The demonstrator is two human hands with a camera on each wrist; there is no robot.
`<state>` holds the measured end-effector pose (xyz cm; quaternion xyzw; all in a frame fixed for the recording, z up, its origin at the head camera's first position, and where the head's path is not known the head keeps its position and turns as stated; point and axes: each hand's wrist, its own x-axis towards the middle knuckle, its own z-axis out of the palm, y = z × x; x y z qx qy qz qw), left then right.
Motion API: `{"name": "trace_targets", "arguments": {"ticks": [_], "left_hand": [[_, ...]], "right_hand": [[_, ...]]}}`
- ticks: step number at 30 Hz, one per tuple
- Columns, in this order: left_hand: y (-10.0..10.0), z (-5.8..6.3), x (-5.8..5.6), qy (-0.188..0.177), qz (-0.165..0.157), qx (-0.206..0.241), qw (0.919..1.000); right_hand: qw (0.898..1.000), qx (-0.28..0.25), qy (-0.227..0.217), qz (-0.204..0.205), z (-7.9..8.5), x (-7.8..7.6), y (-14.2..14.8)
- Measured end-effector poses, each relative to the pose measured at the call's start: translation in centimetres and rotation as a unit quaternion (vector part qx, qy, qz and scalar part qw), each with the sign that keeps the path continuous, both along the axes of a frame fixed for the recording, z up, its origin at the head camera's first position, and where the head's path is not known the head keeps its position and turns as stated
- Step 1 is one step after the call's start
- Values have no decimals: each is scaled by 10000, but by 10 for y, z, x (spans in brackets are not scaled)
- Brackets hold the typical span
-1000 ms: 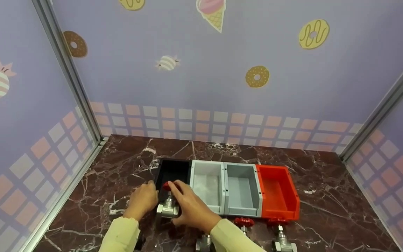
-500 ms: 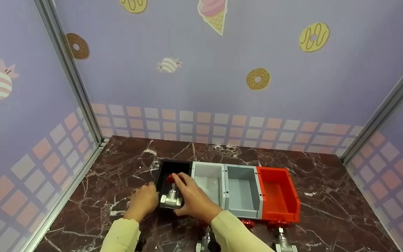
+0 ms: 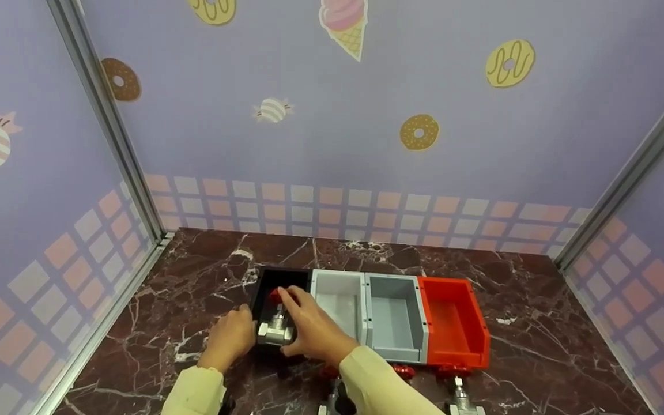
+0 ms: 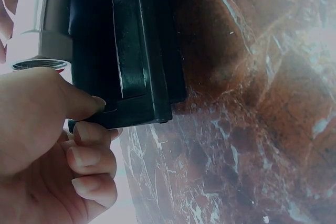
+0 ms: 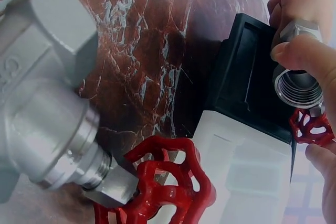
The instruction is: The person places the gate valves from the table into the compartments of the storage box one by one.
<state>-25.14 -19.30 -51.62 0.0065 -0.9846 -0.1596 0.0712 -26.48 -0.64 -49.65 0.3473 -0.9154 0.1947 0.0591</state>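
My right hand [image 3: 317, 331] holds a metal valve [image 3: 275, 332] with a red handwheel [image 3: 275, 295] over the black bin [image 3: 267, 281]. The thumb is at the body and the fingers reach the handwheel. In the right wrist view the open threaded end of this valve [image 5: 299, 85] faces the camera. My left hand [image 3: 231, 334] is at the bin's near left corner. In the left wrist view, the left hand [image 4: 42, 124] pinches the front lip of the black bin [image 4: 128, 109] between thumb and curled fingers. Whether the valve touches the bin floor, I cannot tell.
White [image 3: 338, 288], grey [image 3: 394, 314] and red [image 3: 456, 320] bins stand in a row right of the black one. In front are more valves, one below the red bin [image 3: 461, 397], one partly behind the right sleeve [image 3: 384, 383]. Patterned walls enclose the marble tabletop [image 3: 205, 288].
My right hand has carried the valve forward, from the black bin's front edge to over its inside. The left hand has stayed at the bin's corner.
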Motion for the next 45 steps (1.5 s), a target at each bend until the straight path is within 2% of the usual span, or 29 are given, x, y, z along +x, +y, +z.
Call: {"name": "trace_targets", "arguments": {"ticks": [5, 11, 15, 23, 35, 41, 45], "left_hand": [[-4, -1, 4, -178, 45, -22, 9998], [-3, 0, 3, -65, -14, -43, 10000], [-2, 2, 3, 23, 26, -47, 10000], [0, 4, 2, -60, 62, -107, 9999], [2, 2, 1, -204, 53, -137, 9997], [3, 2, 2, -64, 6, -140, 9999], [3, 2, 1, -62, 3, -113, 9999]], "right_hand": [[9999, 85, -60, 28, -2, 0, -5], [10000, 59, 20, 53, -2, -4, -2], [10000, -11, -76, 4, -2, -7, -1], [9996, -18, -276, -97, -5, -11, -1], [9994, 272, -191, -107, -5, -14, -1], [9990, 414, 142, 26, -6, -18, -2], [9984, 558, 129, 36, -5, -20, -3]]}}
